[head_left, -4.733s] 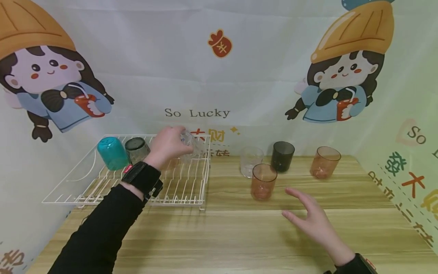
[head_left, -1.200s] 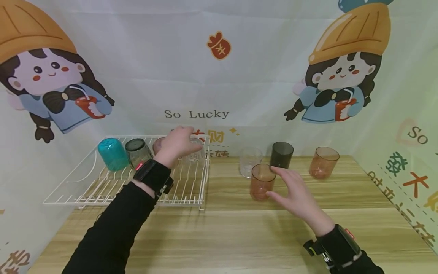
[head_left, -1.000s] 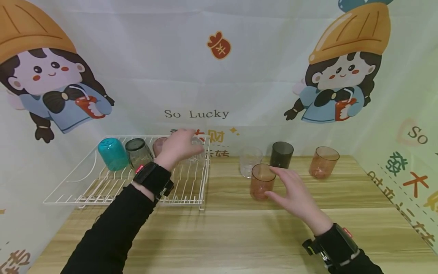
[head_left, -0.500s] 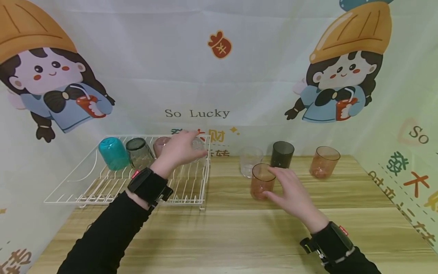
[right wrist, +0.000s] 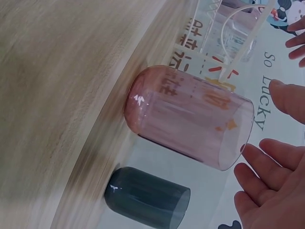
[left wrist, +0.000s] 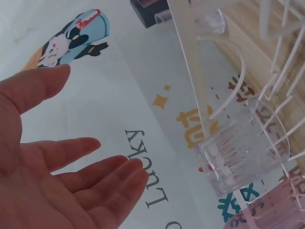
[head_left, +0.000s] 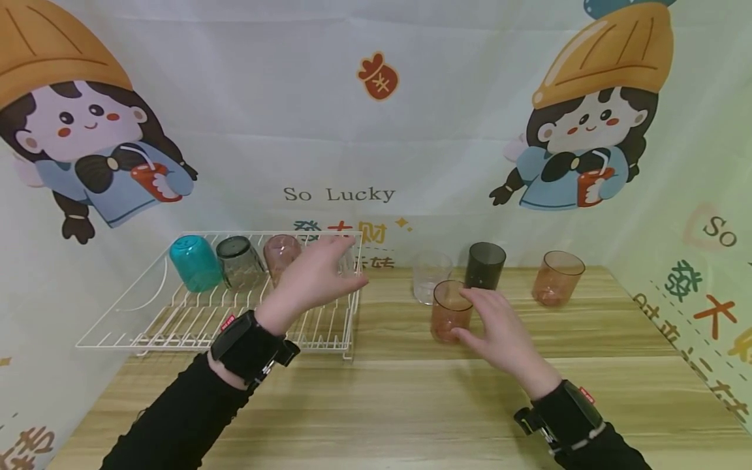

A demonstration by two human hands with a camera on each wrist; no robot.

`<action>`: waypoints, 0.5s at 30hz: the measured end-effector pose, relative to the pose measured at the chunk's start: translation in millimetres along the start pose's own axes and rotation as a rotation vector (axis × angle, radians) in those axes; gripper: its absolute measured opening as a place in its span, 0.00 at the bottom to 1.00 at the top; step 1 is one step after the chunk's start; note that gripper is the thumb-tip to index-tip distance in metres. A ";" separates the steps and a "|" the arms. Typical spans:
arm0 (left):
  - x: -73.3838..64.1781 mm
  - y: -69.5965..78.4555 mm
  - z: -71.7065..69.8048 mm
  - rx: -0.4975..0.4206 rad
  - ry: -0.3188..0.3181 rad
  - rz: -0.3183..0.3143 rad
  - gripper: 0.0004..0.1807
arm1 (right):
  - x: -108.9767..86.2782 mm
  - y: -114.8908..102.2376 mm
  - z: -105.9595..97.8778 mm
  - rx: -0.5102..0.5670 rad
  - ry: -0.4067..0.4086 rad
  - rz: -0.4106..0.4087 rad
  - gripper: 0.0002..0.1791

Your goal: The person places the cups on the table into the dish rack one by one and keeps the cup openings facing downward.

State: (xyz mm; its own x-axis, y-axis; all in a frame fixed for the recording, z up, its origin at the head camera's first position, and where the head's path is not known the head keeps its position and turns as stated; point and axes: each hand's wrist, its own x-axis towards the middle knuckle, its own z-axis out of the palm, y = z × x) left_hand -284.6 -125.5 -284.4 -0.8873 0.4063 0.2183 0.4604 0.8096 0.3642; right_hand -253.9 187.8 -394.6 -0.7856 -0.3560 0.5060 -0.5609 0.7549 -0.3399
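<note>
So the right hand is spread wide around the near side of a peach glass that's standing upright on the worktop — fingertips right by the rim, can't tell if they're actually touching. The left hand is wide too, nothing in it, fingers apart over the right part of the white wire rack. Nearest to it is a clear tumbler in the rack, upside down. Left of that there's a pink glass, a grey glass and a teal glass. Back on the worktop, a clear glass and a black glass sit just behind the peach one, and a second peach glass is off to the right — upright as well.
</note>
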 end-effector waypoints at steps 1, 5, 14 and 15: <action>-1.8 1.2 0.6 0.002 0.008 0.012 0.41 | 0.3 0.0 0.2 -0.003 -0.001 -0.001 0.36; -9.0 3.4 3.8 -0.004 0.043 0.045 0.41 | 1.5 0.0 1.5 -0.020 -0.004 -0.003 0.36; -22.8 5.6 16.2 -0.042 0.086 0.041 0.43 | 2.6 2.6 6.1 -0.063 -0.004 -0.035 0.36; -23.9 6.0 18.2 -0.048 0.094 0.043 0.43 | 2.6 3.0 6.6 -0.068 -0.002 -0.039 0.36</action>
State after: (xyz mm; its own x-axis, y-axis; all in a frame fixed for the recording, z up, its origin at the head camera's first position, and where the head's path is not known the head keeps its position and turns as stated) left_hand -261.1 -122.7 -303.9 -0.8612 0.3965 0.3179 0.5005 0.7702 0.3953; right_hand -259.4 185.5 -399.5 -0.7642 -0.3870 0.5160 -0.5720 0.7762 -0.2652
